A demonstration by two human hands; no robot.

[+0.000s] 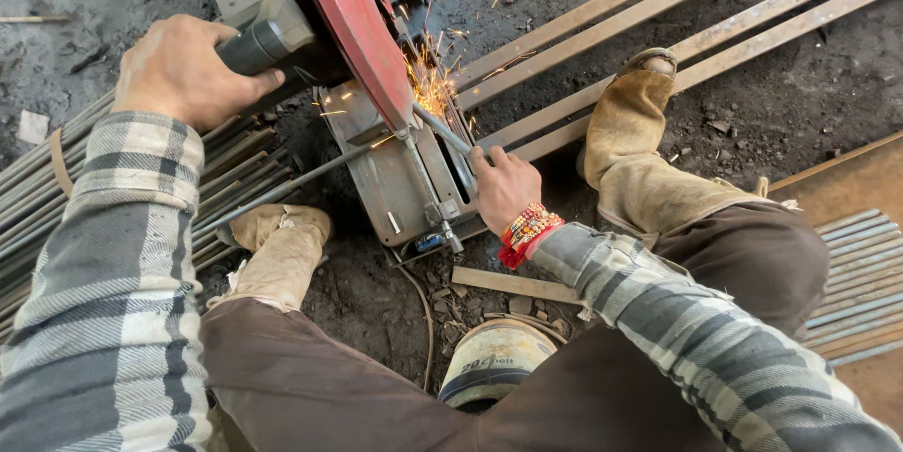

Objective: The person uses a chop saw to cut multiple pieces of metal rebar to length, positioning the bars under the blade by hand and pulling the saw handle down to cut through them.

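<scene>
Two bare hands work a red-guarded chop saw [353, 29] set on a dark dirt floor [800, 95]. The left hand [179, 66] is clenched around the saw's grey handle [268, 38], fingers wrapped over the top, at the upper left of the view. The right hand [503, 189] lies beside the saw's metal base [386, 179], its fingers closed on a thin steel rod [442, 132] that runs under the blade guard and out again toward the lower left. Orange sparks [428, 76] spray from the point where the blade meets the rod, just above the right hand. A band of red and beaded bracelets [527, 231] circles the right wrist, next to a plaid sleeve.

The person squats, with one tan cloth-wrapped foot [282, 250] to the left of the saw base and the other [630, 151] to its right, resting on long flat steel bars [658, 10] that stretch to the upper right. A bundle of thin rods [235, 170] lies at left under the left forearm. A worn round can [494, 363] sits between the knees.
</scene>
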